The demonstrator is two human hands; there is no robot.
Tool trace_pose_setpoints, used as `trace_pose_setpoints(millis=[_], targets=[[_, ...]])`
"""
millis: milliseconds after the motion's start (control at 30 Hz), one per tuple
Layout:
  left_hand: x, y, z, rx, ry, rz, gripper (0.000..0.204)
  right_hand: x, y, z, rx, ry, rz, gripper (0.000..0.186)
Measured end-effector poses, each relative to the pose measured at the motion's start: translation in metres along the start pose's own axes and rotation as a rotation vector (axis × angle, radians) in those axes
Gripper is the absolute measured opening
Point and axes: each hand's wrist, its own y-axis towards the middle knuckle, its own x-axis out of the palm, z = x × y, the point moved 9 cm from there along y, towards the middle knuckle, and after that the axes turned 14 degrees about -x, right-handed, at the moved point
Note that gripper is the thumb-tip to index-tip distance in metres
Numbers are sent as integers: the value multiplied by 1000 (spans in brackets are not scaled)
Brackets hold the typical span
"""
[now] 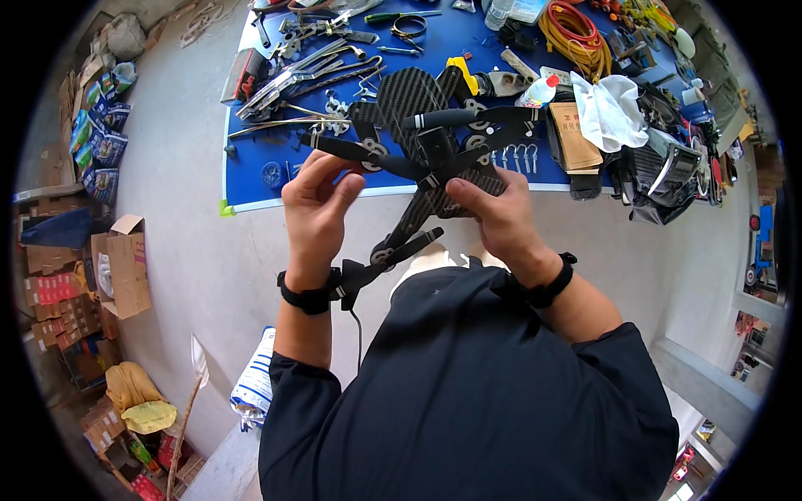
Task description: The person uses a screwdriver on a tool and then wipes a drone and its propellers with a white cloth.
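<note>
A black carbon-fibre drone (409,98) with several propellers is held up over the near edge of the blue table. My right hand (501,217) is closed on its body, the thumb lying on top of the carbon plate. My left hand (322,192) is half curled just below the tip of a propeller blade (338,149), thumb and fingers a little apart, nothing visible between them. Another propeller (409,248) on the nearest arm of the drone points down toward my left wrist. Each wrist wears a black band.
The blue table (251,179) carries metal rods and tools (292,79), several eye bolts (520,159), a brown booklet (575,138), a white cloth (610,113), a red-capped bottle (537,92) and coiled yellow-red hose (576,37). Cardboard boxes (121,267) stand on the floor at left.
</note>
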Motion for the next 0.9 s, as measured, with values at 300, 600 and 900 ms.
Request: trace_pose_setpoints(millis=[300,600,900], targets=[[-6,2,49,342,378,134,67,2,2,2,32,-50,-36,32],[28,-6,48,271,693,40,102,4,4,-3,-23,-152,-34,32],[37,-9,48,285,820,-116,55,3,4,0,-4,-130,-25,31]])
